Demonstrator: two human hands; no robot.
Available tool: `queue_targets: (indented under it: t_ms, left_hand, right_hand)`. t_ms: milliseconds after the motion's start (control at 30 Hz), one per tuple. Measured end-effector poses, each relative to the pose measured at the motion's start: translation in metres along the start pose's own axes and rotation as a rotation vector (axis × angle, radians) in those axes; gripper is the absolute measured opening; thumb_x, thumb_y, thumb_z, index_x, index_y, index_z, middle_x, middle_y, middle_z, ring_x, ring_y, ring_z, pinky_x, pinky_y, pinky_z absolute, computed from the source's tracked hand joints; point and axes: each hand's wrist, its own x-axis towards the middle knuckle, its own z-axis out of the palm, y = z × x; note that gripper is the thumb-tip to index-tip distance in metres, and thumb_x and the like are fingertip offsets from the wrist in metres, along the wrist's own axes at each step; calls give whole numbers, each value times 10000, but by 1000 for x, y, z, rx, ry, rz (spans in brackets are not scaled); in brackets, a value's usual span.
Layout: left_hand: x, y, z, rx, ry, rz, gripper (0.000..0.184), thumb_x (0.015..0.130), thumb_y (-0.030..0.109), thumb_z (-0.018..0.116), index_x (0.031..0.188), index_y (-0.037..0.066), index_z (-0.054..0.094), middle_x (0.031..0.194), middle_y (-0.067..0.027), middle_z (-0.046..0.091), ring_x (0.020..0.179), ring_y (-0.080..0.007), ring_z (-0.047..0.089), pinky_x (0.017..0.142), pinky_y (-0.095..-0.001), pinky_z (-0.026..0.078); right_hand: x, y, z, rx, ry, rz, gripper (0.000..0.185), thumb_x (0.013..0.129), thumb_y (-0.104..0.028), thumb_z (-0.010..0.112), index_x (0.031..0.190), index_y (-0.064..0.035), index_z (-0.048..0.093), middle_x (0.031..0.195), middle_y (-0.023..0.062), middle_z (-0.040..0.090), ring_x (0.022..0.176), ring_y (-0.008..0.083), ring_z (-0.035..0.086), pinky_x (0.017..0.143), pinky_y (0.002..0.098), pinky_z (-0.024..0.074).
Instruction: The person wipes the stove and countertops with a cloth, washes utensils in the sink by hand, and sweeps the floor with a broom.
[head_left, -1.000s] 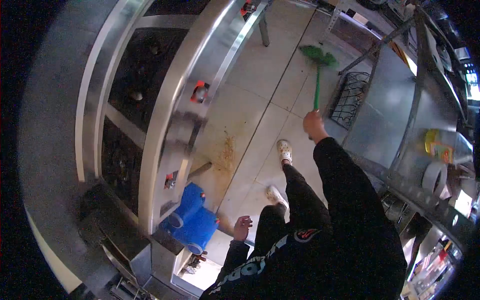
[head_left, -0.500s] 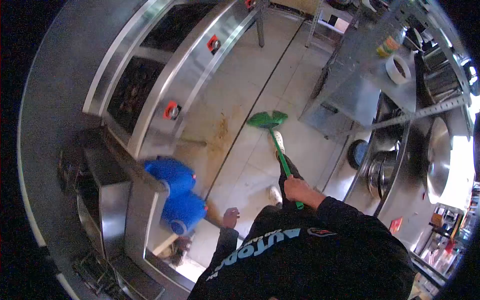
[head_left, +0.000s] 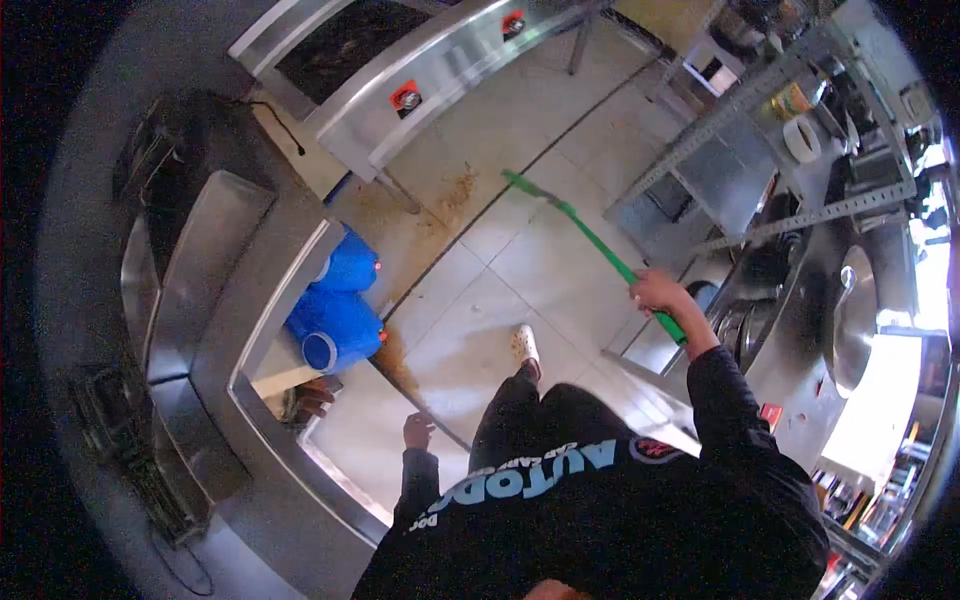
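Observation:
My right hand [head_left: 656,291] is wrapped round the green handle of a broom [head_left: 600,246], near its upper end. The broom slants away to the upper left, and its narrow-looking green head is over the tiled floor [head_left: 490,300], just right of a brownish spill [head_left: 462,192]. My left hand [head_left: 419,430] hangs low at my side, its fingers partly bent and apart, with nothing in it. It is nearest to two blue containers [head_left: 345,335] standing at the left.
A steel stove [head_left: 450,60] with red-backed knobs runs along the upper left. Metal shelving [head_left: 820,212] with pots and a white roll [head_left: 801,139] stands at the right. A steel counter edge [head_left: 285,300] curves round the blue containers. Brown dirt also lies beside them.
The view has turned and moved along the floor. The broom has swung from the upper right to beside the spill, and my right hand still holds it. My left hand stays low and empty.

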Motion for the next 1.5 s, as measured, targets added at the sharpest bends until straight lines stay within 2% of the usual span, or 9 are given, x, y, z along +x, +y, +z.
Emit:
queue_targets:
  t_ms: [133,233,267,500,600,733,933,1200,1500]
  left_hand:
    - [18,-86,11,-358,-224,150,226,777,206,504,964,88,458,766,-91,555,600,-183,543,461,-270,418]
    - [26,-157,20,181,-288,474,273,820,230,448,955,-7,459,757,-111,554,605,-194,557,521,-283,479]
    - [26,-176,21,523,-254,589,301,820,248,456,951,-23,470,757,-114,557,606,-192,558,528,-284,480]
    - [-65,-186,-8,-60,-209,-321,203,793,177,449,883,20,541,749,-93,580,613,-202,566,492,-317,450]
    - [-43,-219,-38,-158,-291,128,212,783,131,454,932,-15,492,812,-133,572,627,-183,578,498,-304,487]
    - [-75,-161,-37,-7,31,-102,312,760,330,538,986,124,477,803,-53,583,609,-123,542,455,-254,385]
    - [-82,-150,-27,-52,58,-53,220,766,191,516,870,-2,524,727,-110,586,586,-165,576,499,-268,480]
    - [-63,-172,-61,-128,-15,85,174,753,156,542,837,4,521,702,-82,569,592,-141,552,504,-253,464]
    - [-41,-177,-76,-234,55,-23,156,754,91,510,876,-7,513,773,-111,568,645,-175,574,509,-266,488]
  right_hand:
    - [117,91,75,-386,306,-158,167,608,-147,579,720,-25,557,644,128,560,629,270,561,554,389,444]
    - [122,14,102,-945,3,-257,163,653,-141,523,736,-10,574,706,173,568,667,297,565,597,399,449]
    - [118,2,144,-631,364,-83,136,631,-147,537,657,-28,596,691,148,581,677,282,565,588,386,450]
    - [7,-36,269,-421,182,15,173,667,-92,434,706,63,501,812,171,564,666,309,565,628,407,460]
    - [-43,-10,228,-307,154,-148,289,671,-89,433,935,17,487,898,230,535,849,376,515,750,445,403]
    - [-107,-43,166,-336,84,139,416,695,-118,489,1082,16,414,981,234,515,913,399,483,783,434,393]
    - [-2,-49,171,-370,510,78,278,676,-83,530,936,13,498,763,199,552,747,300,549,640,409,448]
    - [66,-87,296,-816,150,-364,189,711,-142,445,676,22,532,646,176,521,650,338,544,596,424,446]
    - [-105,-174,257,-437,-63,177,515,682,-54,458,1174,-6,317,755,273,538,742,412,534,657,483,426]
